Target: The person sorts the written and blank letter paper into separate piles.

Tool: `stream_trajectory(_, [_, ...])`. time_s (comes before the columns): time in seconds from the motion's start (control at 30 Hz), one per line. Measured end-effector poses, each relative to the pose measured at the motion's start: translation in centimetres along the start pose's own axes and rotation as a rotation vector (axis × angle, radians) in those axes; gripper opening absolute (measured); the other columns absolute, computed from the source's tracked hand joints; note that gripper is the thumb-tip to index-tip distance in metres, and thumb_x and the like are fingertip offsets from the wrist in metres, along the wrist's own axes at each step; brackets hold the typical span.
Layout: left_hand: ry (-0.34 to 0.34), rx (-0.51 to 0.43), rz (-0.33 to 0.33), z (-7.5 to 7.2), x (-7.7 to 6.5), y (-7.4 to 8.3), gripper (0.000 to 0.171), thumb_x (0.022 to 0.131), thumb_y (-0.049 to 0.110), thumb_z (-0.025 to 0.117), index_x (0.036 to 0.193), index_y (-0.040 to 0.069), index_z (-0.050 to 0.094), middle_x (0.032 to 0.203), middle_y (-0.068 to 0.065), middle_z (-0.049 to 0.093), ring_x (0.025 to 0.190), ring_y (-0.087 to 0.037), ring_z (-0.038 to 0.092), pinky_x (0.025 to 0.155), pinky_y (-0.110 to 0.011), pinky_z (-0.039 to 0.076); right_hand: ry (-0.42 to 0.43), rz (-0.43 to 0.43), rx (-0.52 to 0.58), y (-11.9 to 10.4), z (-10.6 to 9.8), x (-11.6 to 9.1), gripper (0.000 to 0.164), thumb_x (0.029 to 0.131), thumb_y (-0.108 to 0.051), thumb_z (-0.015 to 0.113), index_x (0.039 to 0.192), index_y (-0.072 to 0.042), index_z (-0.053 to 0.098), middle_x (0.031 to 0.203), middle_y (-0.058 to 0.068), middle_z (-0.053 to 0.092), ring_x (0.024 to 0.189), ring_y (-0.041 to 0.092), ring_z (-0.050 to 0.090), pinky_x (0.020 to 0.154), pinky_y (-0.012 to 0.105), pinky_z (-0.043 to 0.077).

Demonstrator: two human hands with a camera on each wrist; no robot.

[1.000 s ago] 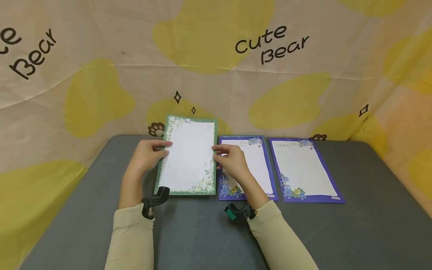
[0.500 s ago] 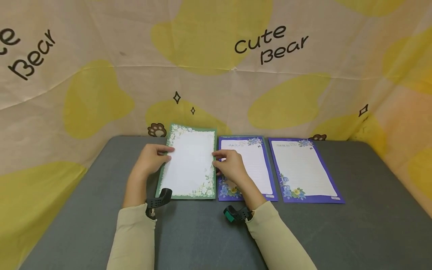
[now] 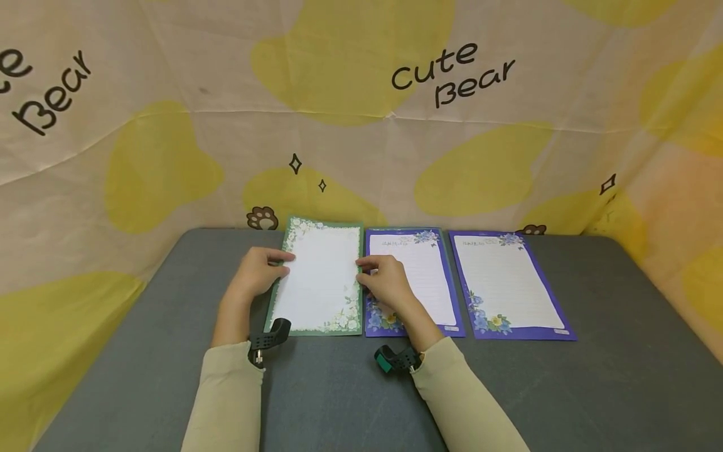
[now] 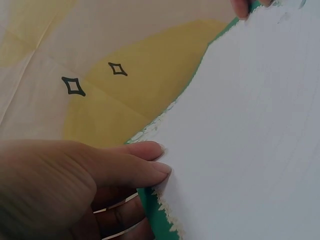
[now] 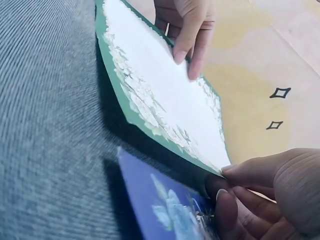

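A green-bordered sheet of letter paper (image 3: 322, 282) with white flowers at two corners is held at both long edges. My left hand (image 3: 257, 274) pinches its left edge, thumb and a finger on the printed face in the left wrist view, other fingers behind. My right hand (image 3: 386, 279) pinches the right edge between thumb and fingers. In the right wrist view the sheet's lower edge casts a shadow on the table. Just right of it lies a purple-bordered sheet (image 3: 423, 276) with blue flowers, partly covered by my right hand and wrist; a green edge shows under it.
Farther right on the grey table (image 3: 599, 389) lies another purple-bordered sheet (image 3: 508, 282), slightly slanted. A patterned cloth (image 3: 350, 75) with yellow patches and lettering hangs behind the table. A dark camera band sits on each wrist.
Both hands have brought the green-bordered sheet down and toward me, its top edge now lower against the cloth. The left hand has also shifted slightly right. The purple-bordered sheets stay put.
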State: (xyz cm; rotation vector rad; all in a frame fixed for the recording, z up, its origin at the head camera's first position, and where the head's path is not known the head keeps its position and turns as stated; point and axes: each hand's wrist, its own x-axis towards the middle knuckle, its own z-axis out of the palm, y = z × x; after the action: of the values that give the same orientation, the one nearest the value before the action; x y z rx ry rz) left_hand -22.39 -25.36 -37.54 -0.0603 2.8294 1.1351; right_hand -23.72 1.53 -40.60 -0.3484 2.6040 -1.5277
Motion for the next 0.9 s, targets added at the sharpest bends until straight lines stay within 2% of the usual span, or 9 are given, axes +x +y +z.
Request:
stream_trajectory(0.17, [0.002,-0.001,0.009,0.3,0.1,-0.2,0.032,0.097,0.004,0.06,0.128,0.001,0.069,0.138,-0.027,0.061,0.11,-0.036,0.063,0.08,-0.035,0.052,0.016,-0.006,-0.026,0.7,0.3,0.2,0.028,0.092,-0.009,0.072,0.12,-0.007,0.075,0.11,0.014,0.076,0.052,0.008,0.059,0.055,0.025,0.054])
stream_trajectory(0.3, [-0.002,0.008,0.003,0.6,0.3,-0.5,0.031,0.097,0.004,0.061,0.127,0.001,0.069,0.138,-0.028,0.06,0.118,-0.039,0.061,0.09,-0.045,0.054,0.032,0.001,-0.022,1.1,0.5,0.3,0.027,0.092,-0.01,0.072,0.119,-0.009,0.075,0.11,0.013,0.076,0.054,0.008,0.059,0.055,0.025,0.053])
stream_trajectory(0.43, [0.0,0.011,-0.015,0.9,0.5,-0.8,0.031,0.097,0.005,0.063,0.127,0.001,0.07,0.138,-0.027,0.06,0.125,-0.042,0.057,0.1,-0.052,0.05,0.038,0.005,-0.006,1.2,0.7,0.2,0.028,0.091,-0.01,0.071,0.119,-0.009,0.075,0.11,0.013,0.075,0.054,0.009,0.058,0.054,0.026,0.053])
stream_trajectory(0.57, [0.013,0.009,-0.024,1.0,0.5,-0.9,0.033,0.096,0.006,0.065,0.128,0.002,0.069,0.139,-0.026,0.06,0.127,-0.043,0.055,0.103,-0.055,0.048,0.046,0.002,0.002,1.2,0.8,0.1,0.029,0.091,-0.01,0.071,0.12,-0.009,0.075,0.11,0.012,0.074,0.054,0.01,0.058,0.055,0.027,0.055])
stream_trajectory(0.77, [0.025,0.019,-0.073,0.9,0.5,-1.0,0.037,0.094,0.01,0.068,0.131,0.004,0.068,0.145,-0.026,0.055,0.14,-0.046,0.043,0.113,-0.06,0.04,0.071,-0.003,-0.036,1.1,1.0,0.2,0.034,0.088,-0.013,0.076,0.122,-0.009,0.074,0.118,0.01,0.075,0.06,0.009,0.061,0.06,0.024,0.054])
stream_trajectory(0.9, [0.018,0.03,-0.09,1.0,0.6,-1.0,0.041,0.093,0.013,0.07,0.133,0.004,0.067,0.148,-0.026,0.053,0.143,-0.046,0.04,0.116,-0.06,0.037,0.071,0.009,-0.036,1.0,1.0,0.2,0.035,0.088,-0.013,0.077,0.122,-0.009,0.074,0.119,0.009,0.075,0.059,0.008,0.062,0.058,0.023,0.054])
